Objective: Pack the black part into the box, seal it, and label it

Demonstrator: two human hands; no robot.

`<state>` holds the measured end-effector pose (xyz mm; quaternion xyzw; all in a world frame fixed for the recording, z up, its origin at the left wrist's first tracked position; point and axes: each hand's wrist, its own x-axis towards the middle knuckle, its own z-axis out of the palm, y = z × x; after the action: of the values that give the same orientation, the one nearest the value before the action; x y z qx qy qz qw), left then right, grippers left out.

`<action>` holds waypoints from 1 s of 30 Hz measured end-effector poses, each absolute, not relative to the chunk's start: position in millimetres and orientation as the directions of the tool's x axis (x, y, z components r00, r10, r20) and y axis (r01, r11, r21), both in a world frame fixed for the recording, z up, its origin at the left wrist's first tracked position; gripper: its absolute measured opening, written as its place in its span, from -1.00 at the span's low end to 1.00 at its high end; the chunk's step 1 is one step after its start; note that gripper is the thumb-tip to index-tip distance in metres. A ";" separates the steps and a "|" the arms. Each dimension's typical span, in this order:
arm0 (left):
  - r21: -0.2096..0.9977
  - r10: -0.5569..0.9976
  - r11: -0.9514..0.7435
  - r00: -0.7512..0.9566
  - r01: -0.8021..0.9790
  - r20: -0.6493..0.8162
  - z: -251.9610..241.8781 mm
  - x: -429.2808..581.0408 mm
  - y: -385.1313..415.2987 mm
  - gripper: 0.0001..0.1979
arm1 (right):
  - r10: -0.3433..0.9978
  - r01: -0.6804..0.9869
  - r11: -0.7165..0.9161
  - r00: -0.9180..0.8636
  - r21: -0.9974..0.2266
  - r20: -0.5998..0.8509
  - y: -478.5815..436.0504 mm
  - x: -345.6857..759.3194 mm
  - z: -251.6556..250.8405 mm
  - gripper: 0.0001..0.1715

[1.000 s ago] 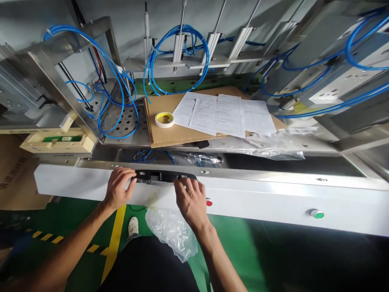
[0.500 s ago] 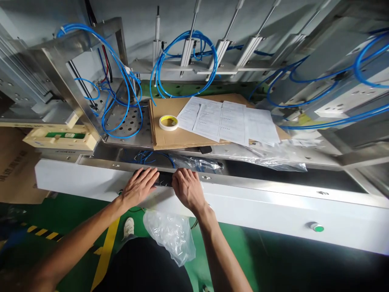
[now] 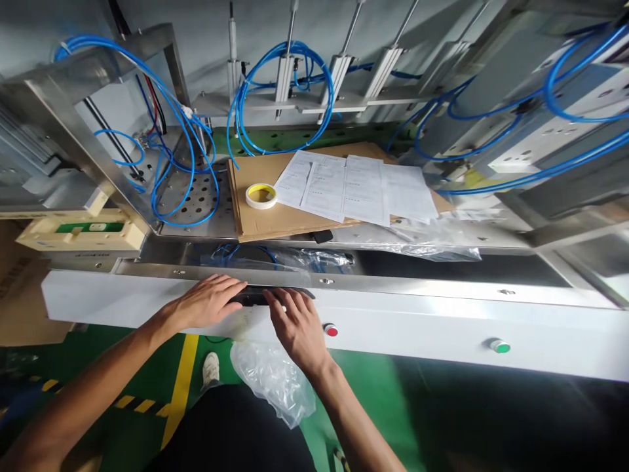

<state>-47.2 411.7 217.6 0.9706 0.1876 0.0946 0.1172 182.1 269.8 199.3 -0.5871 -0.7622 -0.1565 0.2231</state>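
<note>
A long black strip (image 3: 253,296), glossy and of a kind I cannot make out, lies along the top edge of the white front panel (image 3: 413,328). My left hand (image 3: 209,303) rests at the strip's left end, fingers stretched out and flat on the edge. Over its right part lies my right hand (image 3: 297,324), fingers slightly bent and apart, fingertips touching the black surface. Both hands partly cover the strip. Just right of my right hand, a red button (image 3: 331,330) sits on the panel.
Behind the edge runs a trough with blue tubes and clear plastic film. Cardboard (image 3: 246,219) bears a tape roll (image 3: 261,196) and paper sheets (image 3: 363,187). Blue hose coils (image 3: 282,147) and metal cylinders stand beyond. A clear plastic bag (image 3: 272,380) hangs below; a green button (image 3: 500,346) is right.
My right hand has loosened from a fist to spread fingers on the strip. My left hand has slid slightly left and down. The view has shifted, and the red button now shows.
</note>
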 end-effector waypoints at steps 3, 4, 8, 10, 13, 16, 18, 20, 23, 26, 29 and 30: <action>0.279 0.387 -0.899 0.910 0.337 0.148 225.7 -44.0 416.2 -0.58 | 0.865 0.963 0.264 -0.212 -0.052 0.454 282.8 186.9 207.8 -0.58; 0.258 0.401 -0.900 0.899 0.351 0.176 227.2 -42.6 416.3 -0.57 | 0.880 0.963 0.260 -0.206 -0.069 0.428 288.1 188.9 210.1 -0.58; 0.185 0.445 -0.895 0.831 0.406 0.333 228.3 -37.2 415.0 -0.60 | 0.919 0.971 0.213 -0.160 -0.112 0.361 311.7 195.0 210.8 -0.76; 0.184 0.446 -0.895 0.820 0.407 0.359 225.0 -35.3 415.6 -0.63 | 0.926 0.975 0.191 -0.140 -0.116 0.350 323.3 196.1 207.0 -0.87; 0.178 0.442 -0.897 0.847 0.406 0.295 215.9 -33.3 418.7 -0.59 | 0.930 0.978 0.167 -0.115 -0.123 0.349 335.7 195.6 203.1 -0.91; 0.164 0.443 -0.895 0.869 0.415 0.221 206.8 -32.3 422.9 -0.47 | 0.923 0.980 0.140 -0.077 -0.143 0.376 336.8 197.3 204.8 -0.88; 0.173 0.445 -0.893 0.873 0.416 0.199 202.9 -31.9 425.7 -0.44 | 0.911 0.983 0.087 -0.012 -0.163 0.412 328.4 201.7 206.4 -0.78; 0.194 0.441 -0.892 0.880 0.408 0.177 200.9 -31.5 428.3 -0.47 | 0.846 0.948 -0.032 0.194 -0.317 0.497 311.1 206.3 205.0 -0.70; 0.251 0.424 -0.890 0.893 0.381 0.149 201.9 -31.5 432.1 -0.55 | 0.638 0.753 -0.166 0.574 -0.637 0.513 272.6 201.1 195.6 -0.65; 0.332 0.429 -0.868 0.893 0.368 0.132 209.0 -33.6 433.1 -0.66 | 0.568 0.629 -0.216 0.703 -0.747 0.427 236.6 169.1 183.0 -0.54; 0.439 0.455 -0.818 0.885 0.371 0.101 220.0 -38.8 422.1 -0.66 | 0.628 0.410 -0.206 0.752 -0.888 0.202 220.9 121.7 177.2 -0.40; 0.489 0.465 -0.788 0.882 0.373 0.076 222.9 -41.1 414.2 -0.61 | 0.661 0.280 -0.187 0.745 -0.942 0.090 219.7 107.2 177.9 -0.30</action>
<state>-41.1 414.2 222.9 0.9406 0.2227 0.0967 0.2371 107.2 219.7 177.9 -0.7511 -0.3133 0.1716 0.5552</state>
